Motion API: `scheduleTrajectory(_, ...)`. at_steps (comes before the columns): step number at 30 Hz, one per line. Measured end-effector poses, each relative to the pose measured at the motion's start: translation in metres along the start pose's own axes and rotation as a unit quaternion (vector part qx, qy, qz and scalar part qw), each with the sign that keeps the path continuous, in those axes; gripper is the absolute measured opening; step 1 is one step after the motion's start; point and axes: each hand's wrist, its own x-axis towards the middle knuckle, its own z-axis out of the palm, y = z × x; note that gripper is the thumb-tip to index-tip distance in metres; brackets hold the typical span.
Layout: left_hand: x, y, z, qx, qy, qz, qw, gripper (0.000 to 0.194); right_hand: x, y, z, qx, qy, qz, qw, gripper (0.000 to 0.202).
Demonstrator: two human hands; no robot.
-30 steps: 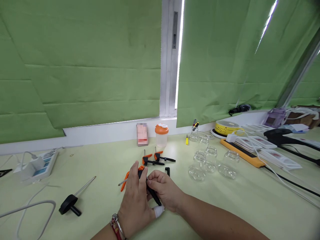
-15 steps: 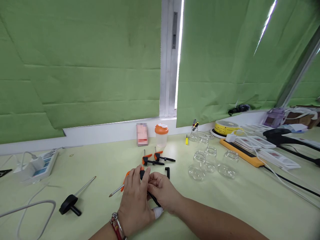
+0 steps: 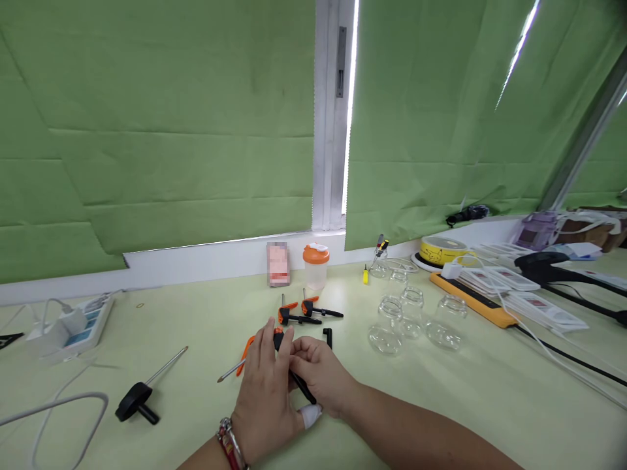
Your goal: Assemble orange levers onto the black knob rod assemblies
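Close together over the table, my two hands work on a black-and-orange tool [image 3: 302, 386] with a long black bar. My left hand [image 3: 267, 395], its thumb wrapped in white, lies over the tool and grips it, hiding much of its body. An orange lever [image 3: 245, 356] and a pointed metal rod [image 3: 231, 371] stick out to its left. With fingers curled, my right hand [image 3: 318, 375] pinches the bar from the right. Just beyond lie two similar black-and-orange tools [image 3: 298, 318] [image 3: 321, 310] and a small black L-shaped piece [image 3: 328, 337].
At the left lies a black crank [image 3: 134, 401] with a metal shaft, near a power strip [image 3: 91, 326] and cables. Several upturned glass jars [image 3: 386, 326] stand at the right beside an orange-edged strip [image 3: 473, 300]. Behind are an orange-lidded cup [image 3: 316, 266] and a box [image 3: 278, 264].
The metal rod and orange lever have shifted slightly, the rod's tip a little up and right. Both hands keep their hold in nearly the same place.
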Motion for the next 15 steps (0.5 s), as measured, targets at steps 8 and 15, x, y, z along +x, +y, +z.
scheduleTrajectory(8, 0.003, -0.008, 0.007, -0.015, 0.034, 0.008, 0.999, 0.107, 0.0, -0.005, 0.0, 0.03, 0.03, -0.001, 0.999, 0.042)
scheduleTrajectory(15, 0.005, -0.023, 0.006, -0.096, 0.029, -0.007, 0.995, 0.074, 0.006, -0.004, -0.017, -0.045, -0.017, -0.013, 0.999, 0.045)
